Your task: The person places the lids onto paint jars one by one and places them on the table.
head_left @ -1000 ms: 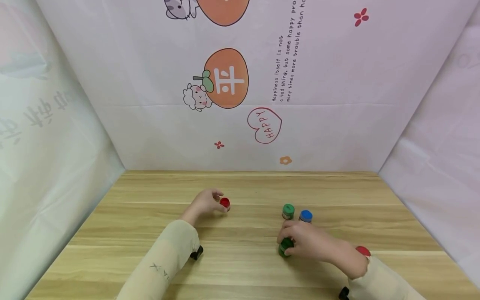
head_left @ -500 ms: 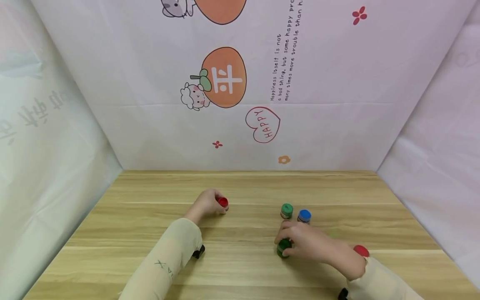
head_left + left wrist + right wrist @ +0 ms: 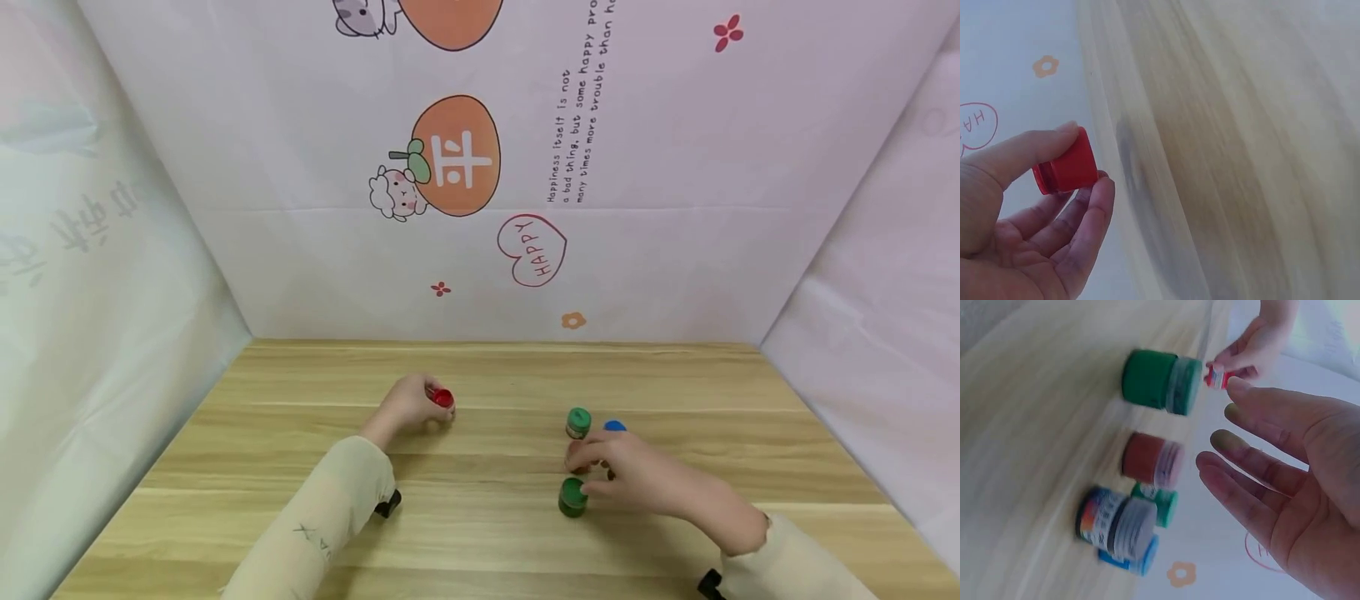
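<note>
My left hand (image 3: 408, 403) pinches a small red paint jar (image 3: 1074, 164) between thumb and fingertips. In the left wrist view the jar lies tilted in its grip. On the right, my right hand (image 3: 647, 475) has its fingers spread and holds nothing. Its thumb tip overlaps the lid of a large green paint jar (image 3: 572, 500) in the head view; the right wrist view shows the fingers apart from the jars. Around it stand a brown-red jar (image 3: 1142, 457), a jar with a colourful label (image 3: 1102, 515), a smaller green jar (image 3: 578, 422) and a blue one (image 3: 615, 426), partly hidden.
The wooden table (image 3: 465, 533) meets a white printed sheet (image 3: 660, 267) at its back edge. Plain white sheeting rises along both sides. Black wrist straps (image 3: 387, 503) sit at both sleeves.
My left hand has closed round the red jar and moved slightly back with it. The right hand has let go of the large green jar, shifting right with its fingers spread.
</note>
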Motion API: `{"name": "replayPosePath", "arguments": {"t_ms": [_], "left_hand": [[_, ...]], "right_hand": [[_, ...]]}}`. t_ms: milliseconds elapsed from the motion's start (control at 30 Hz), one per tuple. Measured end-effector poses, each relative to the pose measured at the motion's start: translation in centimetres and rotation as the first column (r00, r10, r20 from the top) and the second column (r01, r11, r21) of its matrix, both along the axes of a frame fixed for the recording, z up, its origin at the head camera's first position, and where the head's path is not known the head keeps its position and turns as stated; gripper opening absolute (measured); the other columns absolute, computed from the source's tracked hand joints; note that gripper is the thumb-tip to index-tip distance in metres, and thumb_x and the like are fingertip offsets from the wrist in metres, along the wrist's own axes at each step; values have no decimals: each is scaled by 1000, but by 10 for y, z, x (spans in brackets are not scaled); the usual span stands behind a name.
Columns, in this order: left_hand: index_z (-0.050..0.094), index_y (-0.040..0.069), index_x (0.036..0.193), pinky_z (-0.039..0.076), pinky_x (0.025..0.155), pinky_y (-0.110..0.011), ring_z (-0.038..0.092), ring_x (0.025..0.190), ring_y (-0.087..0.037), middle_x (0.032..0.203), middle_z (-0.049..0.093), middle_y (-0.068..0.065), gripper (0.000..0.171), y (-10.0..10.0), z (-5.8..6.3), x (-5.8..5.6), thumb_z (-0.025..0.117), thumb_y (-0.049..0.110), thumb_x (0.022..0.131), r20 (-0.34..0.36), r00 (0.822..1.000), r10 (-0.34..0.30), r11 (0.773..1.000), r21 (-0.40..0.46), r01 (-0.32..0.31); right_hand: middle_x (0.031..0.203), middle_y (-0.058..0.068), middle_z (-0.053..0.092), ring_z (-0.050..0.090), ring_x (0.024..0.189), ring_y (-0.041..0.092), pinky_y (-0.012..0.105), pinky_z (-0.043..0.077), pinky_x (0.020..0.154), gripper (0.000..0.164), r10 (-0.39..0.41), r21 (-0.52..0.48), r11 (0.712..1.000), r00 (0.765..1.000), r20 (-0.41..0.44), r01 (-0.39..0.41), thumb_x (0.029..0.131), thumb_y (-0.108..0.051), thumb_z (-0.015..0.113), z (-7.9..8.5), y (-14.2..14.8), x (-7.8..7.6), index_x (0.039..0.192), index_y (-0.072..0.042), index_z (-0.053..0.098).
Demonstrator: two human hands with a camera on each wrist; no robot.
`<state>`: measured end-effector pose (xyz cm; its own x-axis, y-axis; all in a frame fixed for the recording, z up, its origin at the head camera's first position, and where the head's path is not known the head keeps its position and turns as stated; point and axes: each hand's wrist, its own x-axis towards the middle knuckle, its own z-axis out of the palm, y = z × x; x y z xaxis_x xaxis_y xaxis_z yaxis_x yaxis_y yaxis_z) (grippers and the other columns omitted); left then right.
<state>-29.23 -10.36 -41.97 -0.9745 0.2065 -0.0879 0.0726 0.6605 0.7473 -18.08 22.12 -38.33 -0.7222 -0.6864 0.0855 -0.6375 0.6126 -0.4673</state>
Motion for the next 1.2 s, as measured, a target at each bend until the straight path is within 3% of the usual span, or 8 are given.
{"name": "replayPosePath", "arguments": {"t_ms": [100,200,433,767,1000,1200], "left_hand": [[64,5,92,48,74,-33,58,81,-18,84,62,-3,31,-2,2,3,82,15,70,-4,1000,-12,1000,14,12],[66,7,91,48,74,-33,57,81,-18,84,63,-2,29,-3,4,6,82,16,69,4,1000,-18,999,47,17],[68,6,97,47,75,-34,57,80,-17,84,63,-1,33,1,12,12,82,19,69,-36,999,-15,998,61,17],[69,8,99,50,68,-28,60,75,-14,86,64,1,35,17,22,32,82,25,70,-97,984,-146,977,140,159],[69,7,101,51,67,-27,61,74,-13,86,65,1,36,20,19,43,82,23,71,-114,976,-185,958,199,205],[69,6,103,51,67,-27,61,74,-14,87,65,0,36,21,19,54,81,20,72,-114,973,-201,955,200,221]], "right_hand": [[99,-7,61,51,76,8,23,46,62,22,-12,-11,1000,999,-33,11,82,-23,72,2,10,1,104,-21,69],[93,-8,59,49,70,6,21,44,59,24,-38,-7,999,998,-43,37,83,-23,71,5,22,3,106,-16,69],[99,-4,63,60,87,16,31,51,68,25,-149,39,988,986,-70,152,80,-12,72,11,51,7,105,-12,68],[95,-3,62,59,80,13,28,51,62,25,-195,64,977,970,-142,206,76,-11,75,-2,93,16,100,-8,69],[93,1,61,57,76,19,29,48,61,32,-255,169,950,965,-62,262,69,-11,80,-13,122,25,97,-5,68],[91,3,62,57,72,14,27,48,59,40,-290,156,945,957,-10,288,61,-19,85,-22,138,30,94,-4,68]]}}
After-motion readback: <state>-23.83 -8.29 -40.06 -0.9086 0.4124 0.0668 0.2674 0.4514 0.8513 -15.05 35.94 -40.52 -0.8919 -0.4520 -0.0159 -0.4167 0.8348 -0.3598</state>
